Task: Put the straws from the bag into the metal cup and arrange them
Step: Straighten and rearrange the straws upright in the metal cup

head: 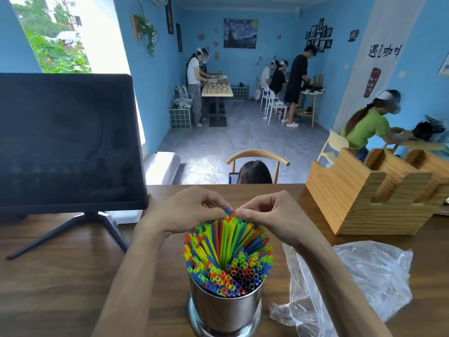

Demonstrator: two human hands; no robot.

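Shiny round metal cup point(226, 310) standing upright on brown wooden counter point(60, 276), near front edge, centre of view. Packed full w/ thin plastic straws in red, yellow, green, blue & orange point(228, 254); open ends facing up, far ones fanned outward & leaning toward camera side, a gap showing down the middle. Left hand point(187, 210) & right hand point(269, 212) both over far side of bundle, fingers curled in, thumb & fingertips pinching tops of the tallest blue/green straws; the two hands almost meeting at the tips. Both forearms coming in from bottom of frame, either side of cup.

Crumpled clear plastic bag point(359, 276) lying flat on counter just right of cup, partly under right forearm; looks slack, contents can't be made out. Black flat monitor on tripod-style stand point(65, 142) at left, screen dark. Light pine wooden organiser w/ notched slots point(369, 198) at right rear of counter. Beyond counter: curved wooden chair back point(257, 156) w/ a dark-haired head just below it, blue-walled room w/ several ppl at tables further back.
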